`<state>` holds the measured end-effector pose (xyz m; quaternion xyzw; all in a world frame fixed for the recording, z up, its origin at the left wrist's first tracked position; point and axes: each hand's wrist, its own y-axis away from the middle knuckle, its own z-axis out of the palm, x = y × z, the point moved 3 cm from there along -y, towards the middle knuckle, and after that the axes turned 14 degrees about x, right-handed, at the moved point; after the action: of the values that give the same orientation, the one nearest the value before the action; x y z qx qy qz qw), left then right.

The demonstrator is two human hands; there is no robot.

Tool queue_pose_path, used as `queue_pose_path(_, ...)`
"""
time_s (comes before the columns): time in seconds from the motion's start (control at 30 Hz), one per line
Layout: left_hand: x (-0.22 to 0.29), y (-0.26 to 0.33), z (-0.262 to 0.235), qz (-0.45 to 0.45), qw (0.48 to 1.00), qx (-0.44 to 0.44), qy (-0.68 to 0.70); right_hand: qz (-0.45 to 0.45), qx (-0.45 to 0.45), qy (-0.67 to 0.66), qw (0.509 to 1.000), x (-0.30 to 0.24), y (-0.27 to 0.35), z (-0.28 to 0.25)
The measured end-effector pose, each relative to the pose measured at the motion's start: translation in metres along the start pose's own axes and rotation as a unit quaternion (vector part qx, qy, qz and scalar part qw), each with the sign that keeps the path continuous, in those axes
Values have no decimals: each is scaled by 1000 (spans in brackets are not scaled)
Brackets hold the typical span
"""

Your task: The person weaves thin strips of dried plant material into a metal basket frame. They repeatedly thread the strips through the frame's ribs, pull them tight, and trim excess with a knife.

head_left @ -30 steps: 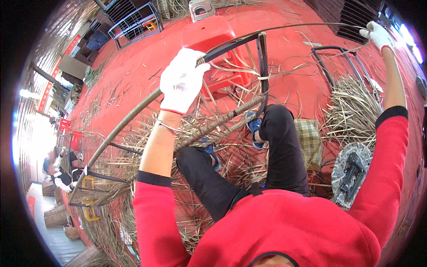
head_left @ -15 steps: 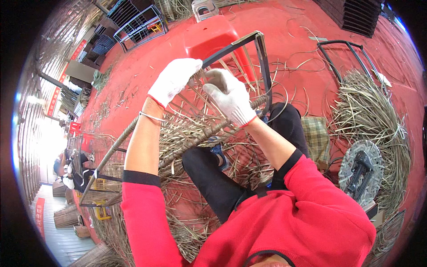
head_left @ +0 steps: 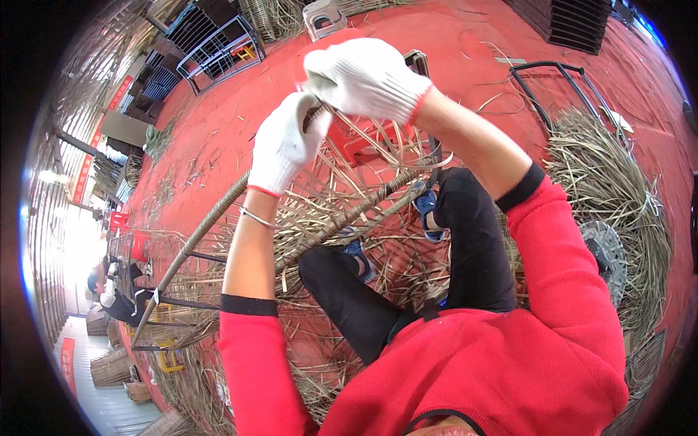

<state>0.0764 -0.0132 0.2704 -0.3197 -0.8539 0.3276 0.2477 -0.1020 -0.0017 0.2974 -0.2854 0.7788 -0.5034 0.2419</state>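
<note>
My white-gloved hands, left [head_left: 285,142] and right [head_left: 367,76], grip the dark curved metal frame rod [head_left: 211,218] mid-wrap; next, I judge, pulling the pale cane strip [head_left: 425,163] taut.

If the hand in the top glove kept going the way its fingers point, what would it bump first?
Probably the left hand. The right hand points left and its fingertips already look to be touching that glove at the wrapped frame bar; depth is unclear.

Left hand [head_left: 285,142] and right hand [head_left: 367,76] met on the wrapped frame rod [head_left: 211,218], right hand above. Rod ran down-left across the strand pile [head_left: 342,211]. Stool [head_left: 356,134] lay behind hands; bare frame [head_left: 560,83] and strand bundle [head_left: 611,182] stood right.
</note>
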Motion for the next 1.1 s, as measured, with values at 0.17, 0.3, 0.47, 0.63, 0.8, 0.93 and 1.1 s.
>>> queue_pose_path(0.17, 19, 20, 4, 17, 993, 114, -38, 54, -115, 29, 991, 23, -21, 40)
queue_pose_path(0.3, 21, 16, 9, 34, 990, 123, -58, 96, -239, 84, 962, 35, -23, 54)
queue_pose_path(0.47, 22, 15, 9, 25, 991, 127, -37, 141, -153, -27, 978, 37, -19, 20)
queue_pose_path(0.63, 17, 15, 11, 4, 991, 133, -6, 182, -20, 11, 983, 68, 67, -132)
queue_pose_path(0.8, 18, 13, 13, 32, 989, 143, -11, 521, 49, 379, 763, 144, 195, -349)
queue_pose_path(0.93, 22, 13, 13, 47, 989, 143, -9, 527, 84, 209, 820, 158, 245, -373)
queue_pose_path(1.1, 15, 13, 12, 32, 991, 117, -49, 578, 163, -412, 685, 68, 214, -282)
